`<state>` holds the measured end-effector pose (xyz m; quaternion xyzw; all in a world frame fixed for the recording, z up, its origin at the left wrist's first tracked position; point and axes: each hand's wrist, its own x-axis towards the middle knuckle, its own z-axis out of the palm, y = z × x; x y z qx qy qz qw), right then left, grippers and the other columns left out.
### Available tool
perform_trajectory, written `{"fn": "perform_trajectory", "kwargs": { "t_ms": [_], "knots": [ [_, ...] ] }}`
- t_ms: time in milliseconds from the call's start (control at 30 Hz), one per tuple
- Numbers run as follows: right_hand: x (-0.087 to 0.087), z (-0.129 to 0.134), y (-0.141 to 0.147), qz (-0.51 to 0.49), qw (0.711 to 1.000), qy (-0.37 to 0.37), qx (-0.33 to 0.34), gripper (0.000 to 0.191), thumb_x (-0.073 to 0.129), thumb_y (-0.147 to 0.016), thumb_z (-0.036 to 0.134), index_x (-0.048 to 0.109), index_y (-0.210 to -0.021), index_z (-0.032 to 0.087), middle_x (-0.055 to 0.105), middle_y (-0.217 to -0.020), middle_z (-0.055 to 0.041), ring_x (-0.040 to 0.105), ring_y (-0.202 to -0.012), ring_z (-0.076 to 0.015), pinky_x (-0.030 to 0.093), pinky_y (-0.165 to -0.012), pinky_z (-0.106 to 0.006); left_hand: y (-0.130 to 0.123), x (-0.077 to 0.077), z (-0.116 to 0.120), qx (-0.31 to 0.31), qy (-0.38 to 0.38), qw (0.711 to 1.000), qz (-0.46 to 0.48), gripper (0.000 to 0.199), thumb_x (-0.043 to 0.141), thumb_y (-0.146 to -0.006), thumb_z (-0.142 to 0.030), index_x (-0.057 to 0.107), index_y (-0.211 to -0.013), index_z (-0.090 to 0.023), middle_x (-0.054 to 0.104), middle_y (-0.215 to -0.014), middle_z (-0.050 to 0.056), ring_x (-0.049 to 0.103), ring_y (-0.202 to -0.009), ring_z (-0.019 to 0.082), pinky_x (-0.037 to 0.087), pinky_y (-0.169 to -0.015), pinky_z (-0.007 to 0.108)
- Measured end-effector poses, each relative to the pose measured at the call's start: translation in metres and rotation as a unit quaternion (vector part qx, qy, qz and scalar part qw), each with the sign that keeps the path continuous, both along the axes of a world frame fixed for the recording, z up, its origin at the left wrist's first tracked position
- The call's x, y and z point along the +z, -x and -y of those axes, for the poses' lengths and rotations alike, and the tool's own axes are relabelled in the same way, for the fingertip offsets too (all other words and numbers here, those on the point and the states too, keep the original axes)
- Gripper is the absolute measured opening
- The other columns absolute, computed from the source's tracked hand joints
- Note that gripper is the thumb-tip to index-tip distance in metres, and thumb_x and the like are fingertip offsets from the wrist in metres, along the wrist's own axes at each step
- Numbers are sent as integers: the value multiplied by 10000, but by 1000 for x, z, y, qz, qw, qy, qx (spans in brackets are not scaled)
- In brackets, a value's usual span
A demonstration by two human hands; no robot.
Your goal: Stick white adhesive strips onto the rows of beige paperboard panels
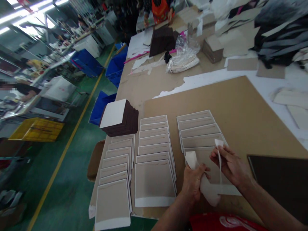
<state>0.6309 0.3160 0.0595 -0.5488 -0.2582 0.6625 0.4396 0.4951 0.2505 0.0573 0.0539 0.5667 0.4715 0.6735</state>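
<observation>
While the left hand (192, 181) is closed around a white strip (209, 192), the right hand (229, 163) pinches a thin strip (219, 154) between thumb and fingertips; whether the two pieces join, I cannot tell. Both strips are above the front panel of the right row (199, 131), close to the near edge of the worktop (141, 85). The middle row (155, 179) and left row (113, 203) of beige panels overlap toward that same edge, the left row running along the worktop's left edge. Behind the left row, a stack (113, 114) with a pale top stands by the left edge. A dark panel (281, 183) lies beyond the right forearm. Toward the far edge sit a plastic bag (185, 54) and a dark stack (161, 41), near a person in a red apron (160, 11).
</observation>
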Motion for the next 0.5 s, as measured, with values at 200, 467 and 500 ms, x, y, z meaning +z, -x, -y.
{"fn": "perform_trajectory", "kwargs": {
  "t_ms": [200, 467, 500],
  "knots": [
    [0, 21, -25, 120, 961, 27, 246, 498, 769, -703, 679, 615, -691, 205, 499, -572, 22, 402, -500, -107, 296, -447, -240, 13, 2, 10, -20, -54, 998, 38, 579, 925, -550, -553, 682, -871, -137, 623, -700, 1, 521, -617, 104, 413, -603, 226],
    [-1, 50, -23, 232, 906, -63, 349, 409, 668, -788, 610, 676, -677, 216, 625, -652, -8, 546, -653, -174, 423, -600, -275, 16, 13, 23, -122, 16, 992, -13, 460, 906, -517, -434, 699, -775, -114, 618, -682, 33, 515, -582, 133, 396, -570, 268],
    [-1, 49, -25, 220, 909, -55, 350, 409, 681, -773, 614, 673, -681, 216, 620, -651, -7, 541, -647, -171, 419, -594, -273, 17, 13, 23, -115, 10, 993, -18, 418, 880, -546, -434, 683, -739, -120, 596, -651, 21, 489, -558, 120, 379, -555, 264]
  ]
}}
